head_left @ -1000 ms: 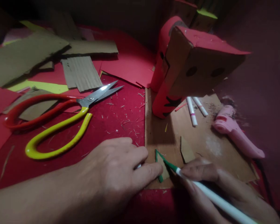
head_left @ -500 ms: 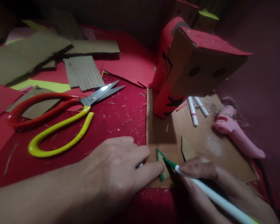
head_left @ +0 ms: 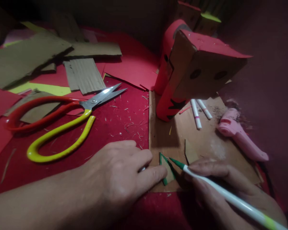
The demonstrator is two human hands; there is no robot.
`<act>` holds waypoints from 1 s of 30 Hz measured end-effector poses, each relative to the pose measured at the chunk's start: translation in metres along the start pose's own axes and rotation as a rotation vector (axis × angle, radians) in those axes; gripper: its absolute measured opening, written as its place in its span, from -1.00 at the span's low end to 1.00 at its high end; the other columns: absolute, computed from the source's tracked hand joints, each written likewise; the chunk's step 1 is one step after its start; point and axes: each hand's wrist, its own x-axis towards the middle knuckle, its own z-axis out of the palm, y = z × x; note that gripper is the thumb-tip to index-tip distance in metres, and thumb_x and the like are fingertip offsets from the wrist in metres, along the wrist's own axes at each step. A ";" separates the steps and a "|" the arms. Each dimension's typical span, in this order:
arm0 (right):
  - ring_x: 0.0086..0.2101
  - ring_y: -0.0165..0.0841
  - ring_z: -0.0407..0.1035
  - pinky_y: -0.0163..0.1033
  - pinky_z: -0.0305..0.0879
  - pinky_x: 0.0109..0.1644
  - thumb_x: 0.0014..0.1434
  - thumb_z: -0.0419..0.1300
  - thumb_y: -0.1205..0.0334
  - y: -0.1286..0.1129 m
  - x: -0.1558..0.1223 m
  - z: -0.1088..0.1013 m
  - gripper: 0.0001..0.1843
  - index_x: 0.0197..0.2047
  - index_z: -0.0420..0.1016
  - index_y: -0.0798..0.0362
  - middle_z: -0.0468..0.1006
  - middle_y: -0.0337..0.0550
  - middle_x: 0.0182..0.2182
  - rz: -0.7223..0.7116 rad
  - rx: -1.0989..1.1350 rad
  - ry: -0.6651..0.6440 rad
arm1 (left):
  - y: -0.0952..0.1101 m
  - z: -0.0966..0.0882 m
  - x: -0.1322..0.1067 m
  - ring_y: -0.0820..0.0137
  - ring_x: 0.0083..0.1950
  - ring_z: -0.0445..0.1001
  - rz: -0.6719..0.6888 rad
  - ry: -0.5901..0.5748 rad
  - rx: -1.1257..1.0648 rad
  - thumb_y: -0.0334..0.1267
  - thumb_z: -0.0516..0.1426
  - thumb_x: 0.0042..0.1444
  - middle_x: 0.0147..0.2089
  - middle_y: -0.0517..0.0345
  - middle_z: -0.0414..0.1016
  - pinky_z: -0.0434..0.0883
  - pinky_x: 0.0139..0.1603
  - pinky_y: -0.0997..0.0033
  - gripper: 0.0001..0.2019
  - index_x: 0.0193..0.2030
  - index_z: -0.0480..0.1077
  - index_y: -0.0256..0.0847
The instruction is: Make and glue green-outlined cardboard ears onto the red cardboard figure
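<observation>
My right hand grips a green marker with a white barrel. The green tip is beside the upper right edge of a small triangular cardboard piece, whose edges carry green ink. My left hand lies with curled fingers, one fingertip pressing the piece's left side onto a wooden board. Something small and white shows between its fingers; most of it is hidden. Another small cardboard scrap lies just behind my right fingers.
Open scissors lie at left, near cardboard offcuts and red paper. A red-topped cardboard box on red tubes stands on the board. White sticks and a pink glue gun are at right.
The marker tip has moved slightly right, off the cardboard piece's edge. More green shows along that right edge. My left hand stays on the piece; the view has shifted slightly.
</observation>
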 end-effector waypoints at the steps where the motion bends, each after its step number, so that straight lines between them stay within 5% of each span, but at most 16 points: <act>1: -0.68 -0.47 0.35 -0.41 0.24 -0.68 0.10 0.19 0.32 0.001 -0.001 0.000 -0.92 -0.30 0.45 -0.05 0.55 -0.25 -0.47 0.002 -0.001 0.015 | 0.000 0.000 0.000 0.38 -0.45 0.19 0.000 0.001 -0.006 -0.42 -0.21 0.31 -0.38 0.19 0.33 0.08 -0.45 0.30 -0.66 -0.05 0.36 -0.23; 12: -0.62 -0.47 0.39 -0.41 0.33 -0.59 -0.01 0.21 0.48 -0.002 0.010 -0.003 -0.78 -0.34 0.44 -0.04 0.51 -0.32 -0.54 -0.098 0.045 -0.096 | -0.002 0.002 0.001 0.39 -0.46 0.13 0.012 0.031 -0.007 -0.42 -0.11 0.28 -0.41 0.21 0.30 0.02 -0.46 0.33 -0.75 -0.09 0.36 -0.24; 23: -0.60 -0.37 0.42 -0.29 0.39 -0.58 0.00 0.20 0.44 -0.010 0.013 -0.002 -0.81 -0.36 0.47 -0.06 0.52 -0.26 -0.56 -0.049 0.039 -0.116 | -0.003 0.008 0.000 0.40 -0.49 0.09 0.035 0.074 0.025 -0.43 -0.04 0.23 -0.45 0.21 0.26 0.03 -0.49 0.34 -0.79 -0.08 0.37 -0.24; 30: -0.72 -0.40 0.35 -0.34 0.28 -0.73 0.01 0.22 0.30 0.000 0.012 -0.003 -0.93 -0.39 0.49 -0.05 0.49 -0.28 -0.61 -0.023 0.039 -0.105 | 0.000 0.003 0.001 0.40 -0.47 0.18 0.019 0.077 0.001 -0.44 -0.13 0.26 -0.43 0.20 0.32 0.07 -0.48 0.32 -0.73 -0.12 0.37 -0.24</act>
